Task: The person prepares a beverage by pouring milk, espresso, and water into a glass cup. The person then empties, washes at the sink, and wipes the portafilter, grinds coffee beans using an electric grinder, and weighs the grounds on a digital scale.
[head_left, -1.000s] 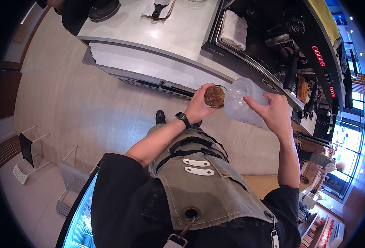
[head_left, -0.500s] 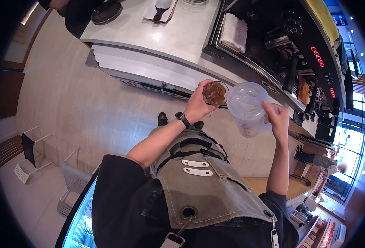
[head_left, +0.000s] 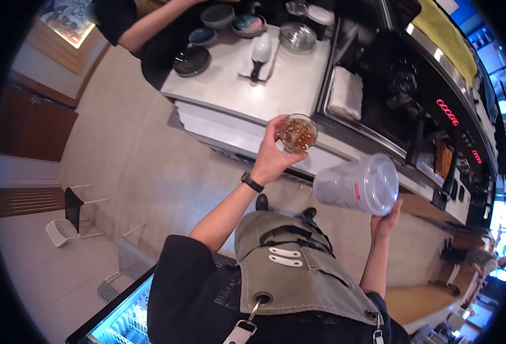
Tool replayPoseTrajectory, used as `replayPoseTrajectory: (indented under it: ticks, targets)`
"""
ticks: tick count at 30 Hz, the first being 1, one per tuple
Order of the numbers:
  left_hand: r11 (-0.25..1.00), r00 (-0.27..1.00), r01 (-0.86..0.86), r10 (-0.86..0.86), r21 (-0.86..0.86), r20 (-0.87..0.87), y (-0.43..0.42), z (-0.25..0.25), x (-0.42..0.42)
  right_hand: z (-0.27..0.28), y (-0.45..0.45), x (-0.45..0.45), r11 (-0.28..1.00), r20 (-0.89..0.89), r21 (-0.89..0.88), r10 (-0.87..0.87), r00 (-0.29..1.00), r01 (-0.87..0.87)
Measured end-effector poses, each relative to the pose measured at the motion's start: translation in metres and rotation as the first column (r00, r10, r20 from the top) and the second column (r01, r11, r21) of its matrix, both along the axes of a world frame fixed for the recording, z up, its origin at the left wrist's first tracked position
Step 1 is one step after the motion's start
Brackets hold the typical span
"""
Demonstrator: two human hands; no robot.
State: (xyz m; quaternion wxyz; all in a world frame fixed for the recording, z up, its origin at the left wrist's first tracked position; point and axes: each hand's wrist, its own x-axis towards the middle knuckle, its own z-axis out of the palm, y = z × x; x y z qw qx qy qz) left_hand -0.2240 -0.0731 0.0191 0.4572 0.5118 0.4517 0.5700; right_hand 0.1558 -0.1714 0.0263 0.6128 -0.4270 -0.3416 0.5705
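Observation:
My left hand is wrapped round a clear glass and holds it up near the counter's front edge. An amber-brown drink with what looks like ice shows through its open top. To the right, my right hand grips a translucent plastic pitcher from its far side, the handle mostly hidden. The pitcher leans sideways, its round lid toward the right and its body toward the glass. Dark print and a small red mark show on its wall. Glass and pitcher are apart.
On the white counter a scoop lies on a cloth near stacked bowls and glass dishes. The espresso machine stands right, a folded towel on it. Another person's arm reaches in at upper left.
The pitcher has moved right and down and turned, so its lid now faces right. The glass has risen slightly over the counter edge. My view has shifted, showing more counter and another person's arm.

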Motion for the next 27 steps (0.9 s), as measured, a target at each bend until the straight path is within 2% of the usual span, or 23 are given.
replayPoseTrajectory:
  ticks: [3,5,14,17,21,27]
  targets:
    - [0.990,0.990,-0.134,0.135,0.038,-0.036,0.032,0.012,-0.050,-0.019,-0.018,-0.012,0.994,-0.015,0.013,-0.105,0.994,0.105]
    - [0.973,0.979,-0.197,0.201,0.122,-0.025,0.060,0.012,-0.084,-0.022,-0.030,-0.024,0.984,-0.001,0.008,-0.178,0.984,0.178]
    - [0.870,0.868,-0.485,0.491,0.094,-0.068,0.145,-0.019,-0.176,-0.026,-0.074,-0.019,0.962,0.057,-0.034,-0.270,0.961,0.272]
    - [0.850,0.842,-0.514,0.526,0.114,-0.120,0.159,-0.037,-0.189,-0.025,-0.090,-0.010,0.971,0.072,-0.009,-0.237,0.969,0.238]
    - [0.860,0.852,-0.508,0.510,0.047,-0.115,0.167,-0.048,-0.197,-0.020,-0.097,-0.009,0.960,0.078,-0.009,-0.277,0.958,0.279]
    - [0.827,0.812,-0.553,0.562,0.101,-0.157,0.177,-0.075,-0.204,-0.017,-0.104,0.001,0.953,0.082,-0.015,-0.300,0.950,0.302]
